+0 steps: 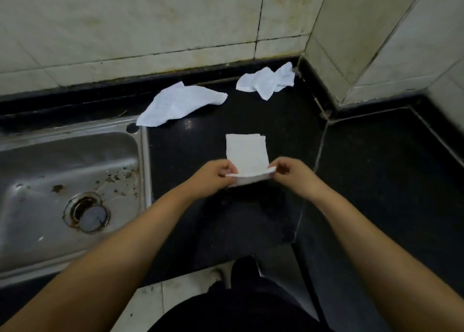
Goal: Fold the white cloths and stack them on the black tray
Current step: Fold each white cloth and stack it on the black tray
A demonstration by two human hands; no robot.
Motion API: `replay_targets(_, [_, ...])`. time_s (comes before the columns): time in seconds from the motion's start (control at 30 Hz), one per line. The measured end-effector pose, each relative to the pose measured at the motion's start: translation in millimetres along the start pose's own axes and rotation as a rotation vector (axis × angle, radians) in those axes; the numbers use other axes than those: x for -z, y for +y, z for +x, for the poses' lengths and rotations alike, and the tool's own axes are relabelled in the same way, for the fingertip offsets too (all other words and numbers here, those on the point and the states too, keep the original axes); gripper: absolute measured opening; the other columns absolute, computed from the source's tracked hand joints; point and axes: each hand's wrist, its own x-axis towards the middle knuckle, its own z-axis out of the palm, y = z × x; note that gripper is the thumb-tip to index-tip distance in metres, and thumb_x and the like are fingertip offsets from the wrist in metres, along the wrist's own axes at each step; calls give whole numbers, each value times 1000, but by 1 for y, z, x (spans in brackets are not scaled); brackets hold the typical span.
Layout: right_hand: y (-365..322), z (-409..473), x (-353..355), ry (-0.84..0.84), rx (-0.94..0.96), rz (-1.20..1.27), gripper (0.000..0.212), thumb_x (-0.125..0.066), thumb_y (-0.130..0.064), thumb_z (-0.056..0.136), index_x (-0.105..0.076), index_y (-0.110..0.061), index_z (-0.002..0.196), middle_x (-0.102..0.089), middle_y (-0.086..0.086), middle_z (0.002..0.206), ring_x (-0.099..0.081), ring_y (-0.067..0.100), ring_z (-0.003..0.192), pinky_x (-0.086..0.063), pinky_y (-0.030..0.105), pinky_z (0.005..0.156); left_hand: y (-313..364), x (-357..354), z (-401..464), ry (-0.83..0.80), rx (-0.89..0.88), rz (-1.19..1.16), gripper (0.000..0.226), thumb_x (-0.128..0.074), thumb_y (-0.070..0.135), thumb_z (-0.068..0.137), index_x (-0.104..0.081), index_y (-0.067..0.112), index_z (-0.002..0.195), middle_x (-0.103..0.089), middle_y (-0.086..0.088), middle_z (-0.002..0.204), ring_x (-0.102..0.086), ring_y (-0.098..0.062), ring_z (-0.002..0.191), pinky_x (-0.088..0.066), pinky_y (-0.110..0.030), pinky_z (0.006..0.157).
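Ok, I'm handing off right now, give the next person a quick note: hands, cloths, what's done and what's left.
Left hand and right hand each pinch a near corner of the half-folded cloth, lifting its near edge off the black counter.
Two loose cloths wait by the wall: the flat cloth beside the sink, and the crumpled cloth in the corner.
Done: first cloth partly folded.
Left: finish it, fold both others, stack. No tray in view.

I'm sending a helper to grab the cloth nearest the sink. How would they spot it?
Start at the steel sink. At its far right corner a loose white cloth overlaps the rim. The crumpled cloth lies in the wall corner.
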Motion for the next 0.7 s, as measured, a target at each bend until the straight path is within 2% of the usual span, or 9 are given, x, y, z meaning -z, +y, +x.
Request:
replay_targets(0.1, [27, -24, -21, -177, -149, 16, 11, -59, -5, 88, -65, -14, 90, -62, -1, 83, -57, 7, 76, -45, 21, 74, -30, -21, -11, -205, 122, 39, 16, -65, 11, 85, -62, 27, 79, -67, -1, 80, -60, -9, 73, -46, -21, 72])
replay_targets(0.2, [34, -32, -22, -242, -174, 79, 8, -61, -7, 88, -66, -13, 90, -64, -1, 84, -59, 7, 76, -46, 21, 76, -39, -25, -11, -265, 186, 5, 10, -66, 15, 85, -64, 24, 81, -67, 1, 78, -59, -6, 71, -46, -19, 72])
replay_targets(0.3, [31, -22, -13, -209, -174, 179, 8, -61, -11, 90, -67, -9, 93, -67, 2, 88, -60, 8, 80, -47, 21, 78, -34, -18, 3, -189, 213, -98, 11, -65, 14, 87, -64, 22, 79, -65, 5, 75, -59, -5, 69, -47, -19, 67])
replay_targets(0.4, [24, 5, -6, -75, -179, 204, 10, -59, -18, 92, -67, -12, 93, -66, -1, 86, -59, 9, 80, -46, 23, 76, -22, -6, 29, -10, 185, -121, 11, -64, 12, 86, -63, 19, 78, -62, 1, 77, -57, -10, 71, -48, -26, 71])
replay_targets(0.5, [18, 43, -6, 67, -182, 140, 13, -59, -20, 91, -67, -11, 96, -65, 3, 89, -59, 15, 84, -45, 29, 77, -11, 2, 58, 175, 120, 39, 4, -63, 14, 86, -62, 16, 82, -59, -2, 79, -52, -12, 72, -42, -23, 66])
replay_targets(0.6, [14, 73, -14, 145, -226, 4, 19, -57, -21, 92, -63, -11, 107, -61, 2, 94, -56, 15, 88, -40, 27, 75, -8, 2, 77, 237, 136, 192, 4, -58, 17, 88, -62, 16, 89, -55, 6, 77, -50, -7, 69, -36, -15, 58])
replay_targets(0.7, [17, 83, -24, 202, -259, -113, 19, -52, -23, 94, -59, -14, 108, -62, 4, 102, -56, 17, 89, -44, 29, 76, -16, -5, 87, 271, 157, 282, 4, -55, 18, 89, -59, 17, 89, -55, 3, 85, -54, -15, 80, -39, -23, 65])
